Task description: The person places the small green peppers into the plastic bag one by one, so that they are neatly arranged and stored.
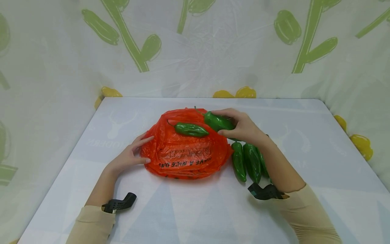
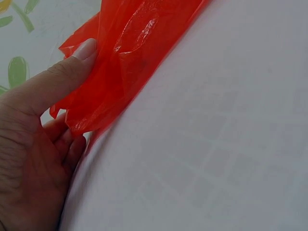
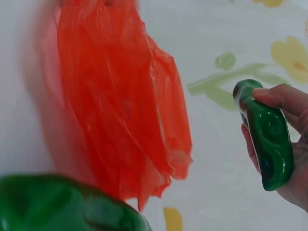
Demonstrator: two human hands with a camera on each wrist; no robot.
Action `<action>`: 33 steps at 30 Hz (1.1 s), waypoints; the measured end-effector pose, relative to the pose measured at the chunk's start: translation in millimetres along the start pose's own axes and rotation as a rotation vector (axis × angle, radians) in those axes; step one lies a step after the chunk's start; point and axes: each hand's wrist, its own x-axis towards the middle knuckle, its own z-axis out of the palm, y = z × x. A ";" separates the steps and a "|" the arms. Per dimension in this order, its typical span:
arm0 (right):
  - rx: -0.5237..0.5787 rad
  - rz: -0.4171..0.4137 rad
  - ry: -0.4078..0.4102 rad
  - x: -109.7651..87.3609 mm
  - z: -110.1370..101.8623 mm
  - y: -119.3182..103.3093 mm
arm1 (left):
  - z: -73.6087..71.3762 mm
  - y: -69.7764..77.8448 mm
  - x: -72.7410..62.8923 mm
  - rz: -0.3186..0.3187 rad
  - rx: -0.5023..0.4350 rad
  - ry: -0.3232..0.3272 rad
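Note:
A red plastic bag (image 1: 184, 149) with black print lies spread on the table. At its left edge my left hand (image 1: 129, 156) holds the plastic, the thumb on one side and curled fingers on the other, as the left wrist view shows. One green pepper (image 1: 192, 129) with a thin stem lies on the bag. My right hand (image 1: 243, 127) grips another green pepper (image 3: 272, 144) above the bag's right far side, thumb and fingers on either side of it. More green peppers (image 1: 252, 162) lie right of the bag, partly hidden under my right forearm.
The white table (image 1: 189, 210) has pale printed patterns. Curtains (image 1: 213, 51) with green plant prints stand behind it and at both sides. A black wrist camera (image 1: 120, 203) sits on my left wrist, another camera (image 1: 265, 191) on my right.

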 end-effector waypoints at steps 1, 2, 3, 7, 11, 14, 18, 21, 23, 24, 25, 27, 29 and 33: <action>0.005 -0.007 -0.007 2.1 2.4 -0.3 | 0.0 -0.2 0.0 0.001 0.002 0.000; 0.009 -0.008 -0.015 4.3 4.8 0.0 | 0.0 -0.2 -0.1 0.002 0.004 0.000; 0.012 -0.010 -0.025 6.6 7.3 -0.1 | 0.1 -0.2 -0.2 0.002 0.004 0.001; -0.003 -0.012 -0.059 14.9 17.3 2.0 | -0.3 0.0 -0.1 0.011 0.007 0.002; -0.030 -0.020 -0.085 22.1 27.9 5.2 | 0.2 0.5 -0.3 0.011 0.001 0.002; -0.039 -0.012 -0.104 27.4 35.7 7.5 | 0.7 0.7 -0.4 0.016 0.003 0.001; -0.069 0.004 -0.120 34.6 45.5 10.0 | 1.2 0.8 -0.6 0.019 0.008 0.007; -0.091 0.021 -0.128 39.7 52.4 11.9 | 1.2 0.8 -0.7 0.010 0.010 0.010; -0.097 0.035 -0.134 42.4 56.4 12.8 | 1.2 1.0 -0.5 0.005 0.012 0.011; -0.102 0.044 -0.137 43.5 58.1 13.2 | 1.2 0.9 -0.3 0.003 0.014 0.011; -0.110 0.053 -0.138 44.5 59.8 13.6 | 1.2 1.1 -0.2 0.001 0.015 0.009; -0.131 0.073 -0.141 46.4 63.0 14.7 | 1.1 1.6 0.0 0.002 0.016 0.006; -0.155 0.096 -0.148 47.8 66.1 16.4 | 1.2 2.3 0.0 -0.001 0.016 0.005; -0.165 0.135 -0.159 51.3 72.5 22.0 | 1.2 3.5 -0.7 -0.008 0.011 0.003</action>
